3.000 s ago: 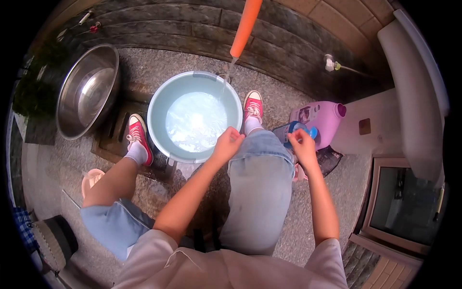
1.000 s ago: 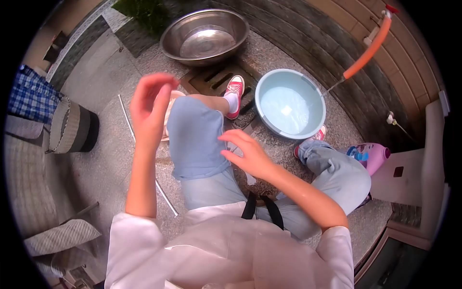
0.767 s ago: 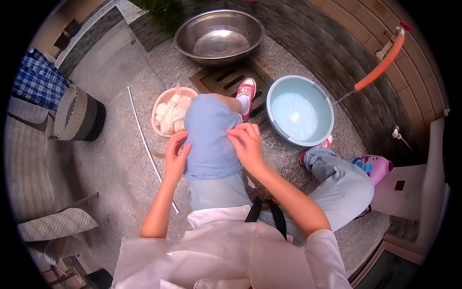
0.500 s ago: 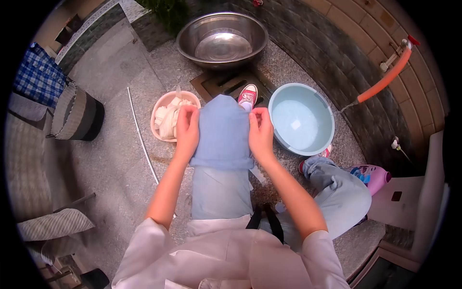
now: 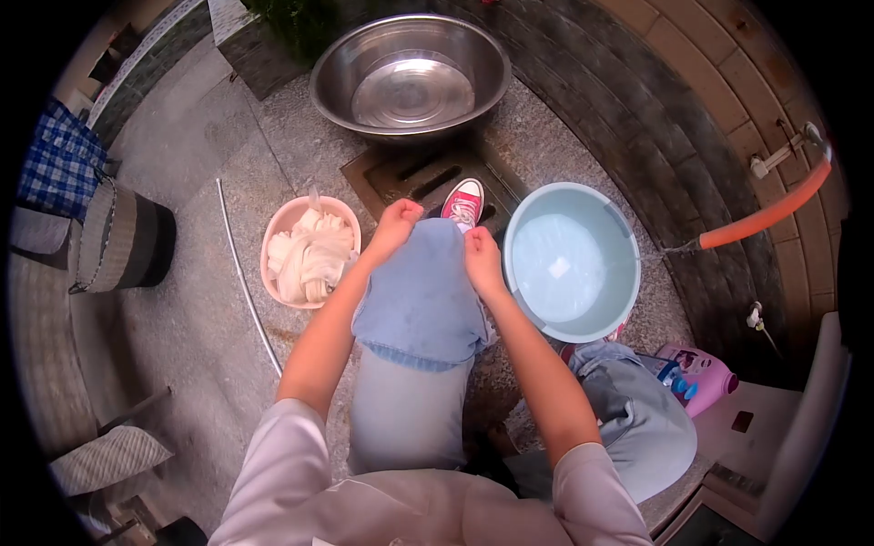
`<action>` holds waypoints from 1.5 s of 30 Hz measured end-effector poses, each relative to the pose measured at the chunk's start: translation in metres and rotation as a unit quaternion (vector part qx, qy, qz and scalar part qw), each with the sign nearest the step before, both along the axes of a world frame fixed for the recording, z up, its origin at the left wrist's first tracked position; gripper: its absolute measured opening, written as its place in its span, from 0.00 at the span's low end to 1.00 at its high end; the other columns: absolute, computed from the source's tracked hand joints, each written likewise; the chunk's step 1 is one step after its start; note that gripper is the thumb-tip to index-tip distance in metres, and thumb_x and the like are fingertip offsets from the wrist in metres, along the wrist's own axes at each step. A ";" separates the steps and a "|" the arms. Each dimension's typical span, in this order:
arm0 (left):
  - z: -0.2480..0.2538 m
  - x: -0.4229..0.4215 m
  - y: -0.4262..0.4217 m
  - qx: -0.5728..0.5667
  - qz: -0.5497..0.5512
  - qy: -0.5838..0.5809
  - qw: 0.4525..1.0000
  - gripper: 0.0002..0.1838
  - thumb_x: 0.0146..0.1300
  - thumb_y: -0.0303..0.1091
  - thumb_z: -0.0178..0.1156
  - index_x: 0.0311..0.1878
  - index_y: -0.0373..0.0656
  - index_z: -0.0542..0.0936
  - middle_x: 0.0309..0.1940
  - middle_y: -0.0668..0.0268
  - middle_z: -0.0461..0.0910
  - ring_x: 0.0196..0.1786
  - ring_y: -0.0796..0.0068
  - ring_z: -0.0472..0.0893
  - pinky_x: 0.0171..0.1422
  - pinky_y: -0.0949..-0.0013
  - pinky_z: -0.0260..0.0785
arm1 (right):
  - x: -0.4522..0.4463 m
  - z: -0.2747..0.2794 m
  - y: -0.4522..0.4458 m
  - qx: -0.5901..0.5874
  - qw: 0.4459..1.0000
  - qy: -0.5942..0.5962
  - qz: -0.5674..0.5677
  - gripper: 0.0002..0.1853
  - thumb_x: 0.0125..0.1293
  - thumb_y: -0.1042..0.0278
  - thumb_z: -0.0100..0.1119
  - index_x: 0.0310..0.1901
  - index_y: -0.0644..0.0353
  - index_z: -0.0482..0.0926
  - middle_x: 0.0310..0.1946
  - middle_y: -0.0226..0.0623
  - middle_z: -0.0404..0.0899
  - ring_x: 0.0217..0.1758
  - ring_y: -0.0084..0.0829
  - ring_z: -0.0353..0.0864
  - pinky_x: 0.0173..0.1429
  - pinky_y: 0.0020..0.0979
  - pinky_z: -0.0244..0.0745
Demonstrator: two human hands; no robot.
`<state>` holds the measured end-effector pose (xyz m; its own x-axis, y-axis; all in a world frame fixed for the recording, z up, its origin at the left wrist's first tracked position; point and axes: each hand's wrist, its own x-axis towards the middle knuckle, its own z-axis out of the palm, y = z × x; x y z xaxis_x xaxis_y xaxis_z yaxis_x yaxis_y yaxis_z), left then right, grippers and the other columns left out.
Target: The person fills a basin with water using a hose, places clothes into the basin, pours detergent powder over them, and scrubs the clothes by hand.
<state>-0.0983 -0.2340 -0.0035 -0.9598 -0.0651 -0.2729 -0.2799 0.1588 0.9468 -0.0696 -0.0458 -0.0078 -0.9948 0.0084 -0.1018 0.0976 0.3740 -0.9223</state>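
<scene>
While both forearms extend over the bent left leg, the left hand (image 5: 391,235) and the right hand (image 5: 483,261) stand at opposite sides of the trouser leg (image 5: 419,296), close to its far edge. In each hand the grip is narrow, thumb and fingertips pressed together and pinching the pale-blue denim, which spans the gap between them. The trouser leg covers the knee; a darker, bunched fold crosses it nearer the body.

Just beyond the hands, a red shoe (image 5: 464,202) with white laces rests beside a slotted drain cover (image 5: 382,177). To the right of this shoe stands a blue basin (image 5: 636,259) containing clear water (image 5: 560,264). An orange hose (image 5: 769,214) slopes down from the wall, and a thin stream leaves its mouth on the basin's side. To the left of the leg, a pink basin (image 5: 284,221) holds crumpled cream cloth (image 5: 314,255); a thin pale rod (image 5: 238,268) lies near it on the floor (image 5: 187,146). At the top, beyond the drain cover, sits a wide steel basin (image 5: 414,91). A pink jug (image 5: 708,378) stands beyond the right knee, and a woven basket (image 5: 132,241) stands at far left.
</scene>
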 end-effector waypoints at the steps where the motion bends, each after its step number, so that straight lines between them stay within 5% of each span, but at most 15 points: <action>1: 0.005 0.009 -0.011 0.047 -0.003 0.026 0.999 0.09 0.61 0.36 0.52 0.36 0.40 0.73 0.29 0.72 0.75 0.35 0.78 0.73 0.41 0.72 0.66 | 0.003 0.014 0.006 -0.038 0.999 -0.022 0.013 0.07 0.58 0.69 0.52 0.34 0.63 0.69 0.22 0.42 0.73 0.23 0.33 0.73 0.30 0.32 0.68; 2: 0.024 0.023 -0.016 0.057 0.032 0.080 0.995 0.09 0.61 0.35 0.52 0.39 0.40 0.73 0.33 0.71 0.75 0.38 0.79 0.73 0.44 0.73 0.65 | 0.010 0.034 0.013 -0.086 0.996 -0.004 0.009 0.08 0.56 0.70 0.55 0.36 0.61 0.69 0.24 0.34 0.70 0.25 0.20 0.70 0.30 0.24 0.65; 5: 0.088 0.081 -0.036 0.101 0.008 0.116 0.988 0.11 0.60 0.32 0.54 0.44 0.39 0.74 0.43 0.68 0.73 0.47 0.79 0.71 0.53 0.75 0.61 | 0.036 0.069 0.030 -0.197 0.979 0.002 0.057 0.11 0.55 0.69 0.58 0.39 0.60 0.70 0.34 0.31 0.68 0.33 0.19 0.69 0.37 0.21 0.64; 7: 0.082 0.108 -0.030 0.098 -0.008 0.080 0.992 0.10 0.59 0.31 0.54 0.43 0.39 0.75 0.43 0.68 0.74 0.47 0.79 0.71 0.53 0.75 0.61 | 0.060 0.085 0.029 -0.122 0.977 0.025 0.174 0.11 0.55 0.68 0.59 0.39 0.60 0.72 0.36 0.30 0.68 0.35 0.19 0.68 0.40 0.20 0.64; 8: 0.080 0.115 -0.028 0.093 -0.024 0.048 0.994 0.10 0.59 0.30 0.54 0.42 0.38 0.76 0.43 0.68 0.74 0.47 0.79 0.71 0.52 0.75 0.61 | 0.068 0.081 0.018 -0.172 0.977 0.003 0.125 0.08 0.56 0.69 0.58 0.35 0.61 0.72 0.35 0.30 0.68 0.35 0.20 0.69 0.39 0.20 0.64; 15: 0.055 0.074 -0.029 0.097 0.074 0.038 0.992 0.06 0.61 0.31 0.54 0.31 0.40 0.73 0.27 0.73 0.73 0.29 0.84 0.72 0.35 0.81 0.66 | 0.037 0.080 0.006 -0.180 0.983 -0.038 0.013 0.05 0.62 0.71 0.50 0.29 0.63 0.71 0.21 0.27 0.70 0.25 0.15 0.66 0.31 0.18 0.61; 18: 0.005 0.035 -0.020 0.146 0.082 -0.114 0.979 0.07 0.62 0.34 0.54 0.30 0.41 0.72 0.26 0.73 0.73 0.27 0.85 0.71 0.30 0.81 0.64 | 0.002 0.016 0.006 -0.218 0.969 -0.112 -0.019 0.06 0.63 0.70 0.48 0.29 0.62 0.71 0.22 0.26 0.72 0.25 0.15 0.66 0.31 0.19 0.61; 22: -0.134 0.009 -0.025 0.167 0.089 -0.131 0.973 0.11 0.63 0.37 0.52 0.29 0.40 0.72 0.23 0.73 0.72 0.26 0.84 0.70 0.30 0.79 0.63 | -0.014 -0.078 0.001 0.052 0.990 -0.095 -0.092 0.09 0.60 0.66 0.50 0.29 0.64 0.70 0.22 0.37 0.72 0.26 0.29 0.70 0.34 0.29 0.66; 25: -0.116 -0.007 0.008 0.110 0.130 0.025 0.985 0.15 0.64 0.40 0.50 0.26 0.38 0.72 0.20 0.73 0.70 0.25 0.84 0.67 0.30 0.77 0.61 | -0.023 -0.057 -0.011 0.038 0.995 -0.005 -0.096 0.09 0.62 0.66 0.48 0.31 0.64 0.68 0.23 0.42 0.72 0.27 0.33 0.71 0.35 0.31 0.67; 30: -0.126 -0.046 0.003 0.110 0.129 0.055 0.984 0.16 0.64 0.41 0.50 0.27 0.39 0.74 0.18 0.77 0.67 0.23 0.87 0.62 0.26 0.78 0.55 | -0.058 -0.057 -0.015 -0.056 0.996 0.043 -0.048 0.09 0.63 0.66 0.48 0.33 0.64 0.68 0.22 0.39 0.71 0.27 0.27 0.70 0.34 0.27 0.66; 34: -0.061 -0.022 -0.012 0.232 0.108 0.002 0.967 0.17 0.65 0.46 0.45 0.41 0.42 0.74 0.42 0.69 0.73 0.46 0.79 0.70 0.49 0.75 0.60 | -0.044 -0.044 -0.001 -0.042 0.998 -0.004 -0.038 0.08 0.63 0.66 0.49 0.32 0.63 0.69 0.23 0.33 0.71 0.27 0.21 0.68 0.35 0.24 0.65; 35: -0.047 -0.007 -0.021 0.179 0.086 0.046 0.979 0.17 0.65 0.46 0.44 0.42 0.42 0.74 0.43 0.68 0.73 0.47 0.78 0.70 0.50 0.74 0.61 | -0.034 -0.033 0.001 -0.085 0.991 0.041 -0.091 0.08 0.62 0.66 0.51 0.31 0.62 0.70 0.22 0.31 0.70 0.25 0.21 0.67 0.32 0.23 0.64; 38: -0.005 0.034 -0.034 0.127 -0.052 0.003 0.991 0.12 0.63 0.38 0.50 0.38 0.39 0.75 0.39 0.70 0.75 0.45 0.80 0.72 0.50 0.76 0.62 | 0.003 0.001 0.017 -0.143 0.982 -0.016 -0.126 0.07 0.60 0.65 0.54 0.31 0.59 0.72 0.25 0.24 0.69 0.26 0.17 0.65 0.29 0.18 0.59; 41: -0.014 0.048 -0.016 0.154 -0.051 -0.116 0.980 0.08 0.61 0.33 0.53 0.35 0.38 0.76 0.33 0.71 0.75 0.39 0.83 0.73 0.45 0.79 0.63 | 0.028 0.006 0.007 -0.160 0.982 -0.094 -0.026 0.09 0.58 0.63 0.57 0.36 0.59 0.73 0.29 0.25 0.69 0.31 0.17 0.66 0.31 0.18 0.60; 45: -0.061 0.036 -0.016 0.114 -0.085 0.002 0.990 0.08 0.61 0.33 0.52 0.34 0.38 0.75 0.29 0.71 0.74 0.35 0.85 0.72 0.40 0.80 0.64 | 0.018 -0.025 -0.002 -0.219 0.973 -0.069 -0.033 0.07 0.58 0.68 0.56 0.33 0.60 0.70 0.25 0.26 0.68 0.28 0.16 0.65 0.32 0.18 0.61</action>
<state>-0.0625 -0.2500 -0.0642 -0.9531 0.1591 -0.2573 -0.2628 -0.0141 0.9648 -0.0519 -0.0482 -0.0331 -0.9703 -0.0033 -0.2419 0.2416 -0.0632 -0.9683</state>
